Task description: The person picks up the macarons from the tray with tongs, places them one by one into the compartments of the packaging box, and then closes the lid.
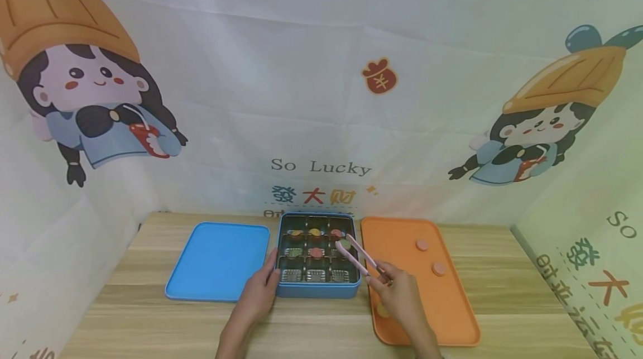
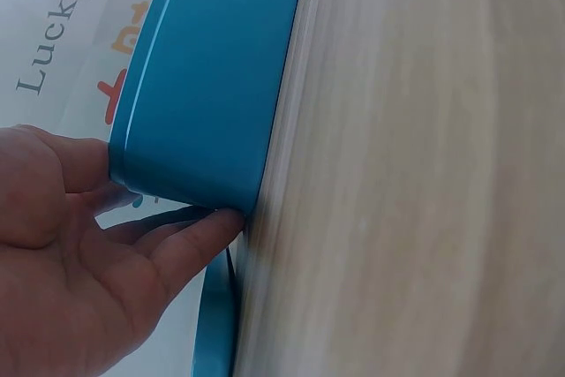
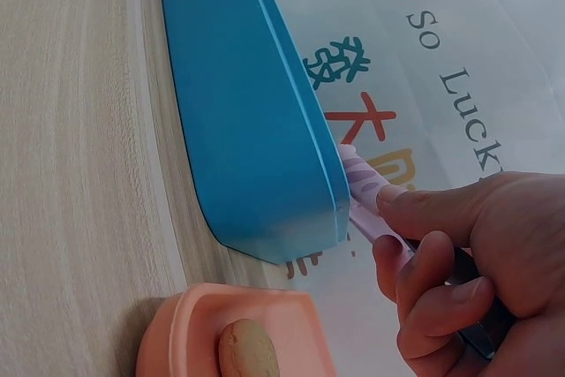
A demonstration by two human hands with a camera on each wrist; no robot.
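Head view: right hand (image 1: 399, 293), fingers narrow, is pinching tongs (image 1: 353, 259) at the green disc (image 1: 345, 243), likely light, crumbly, best gripped edgewise; left hand (image 1: 260, 290), fingers apart, is touching the box (image 1: 316, 291).

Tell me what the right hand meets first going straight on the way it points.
Probably the blue box, its right side just ahead of the right hand; height is unclear, so the hand might pass above.

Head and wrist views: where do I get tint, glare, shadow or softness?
Head view: printed backdrop greenish at right, bright glints in the black divided insert; left wrist view: wooden tabletop soft, its grain blurred; right wrist view: dark shadow beside the orange tray.
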